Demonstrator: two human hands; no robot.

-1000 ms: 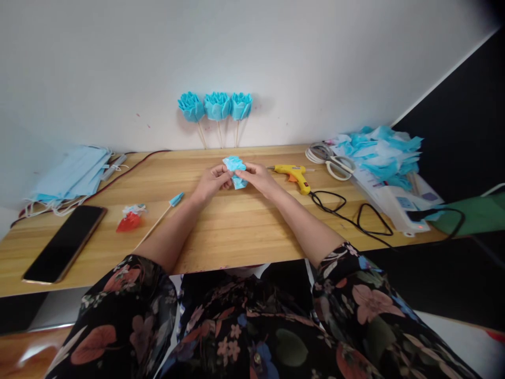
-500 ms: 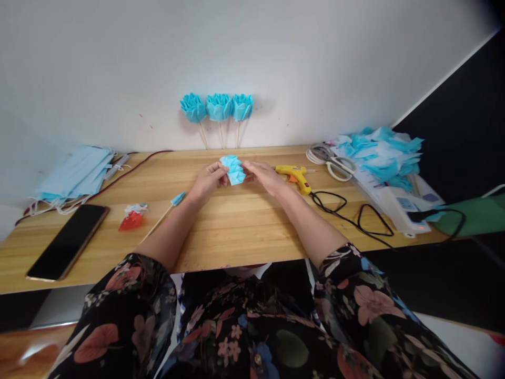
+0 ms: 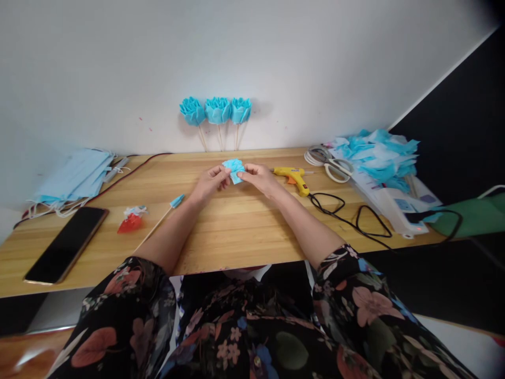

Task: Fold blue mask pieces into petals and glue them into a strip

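Note:
Between my two hands is a small stack of blue petal-shaped fabric pieces, held just above the table. My left hand pinches its left side with thumb and fingers. On its right lower edge, my right hand grips with the thumb on top. A thin wooden stick with a rolled blue tip lies beside my left forearm. To the right of my right hand rests a yellow glue gun with a black cord. Three blue fabric flowers on sticks lean against the wall behind.
Face masks are piled at the left, near a black phone and a red plastic packet. At the right are scissors, a heap of blue and white scraps and a power strip on the wooden table.
My right hand has closed in on the blue pieces and its thumb now presses on them. The pieces have turned slightly. The left hand keeps its hold.

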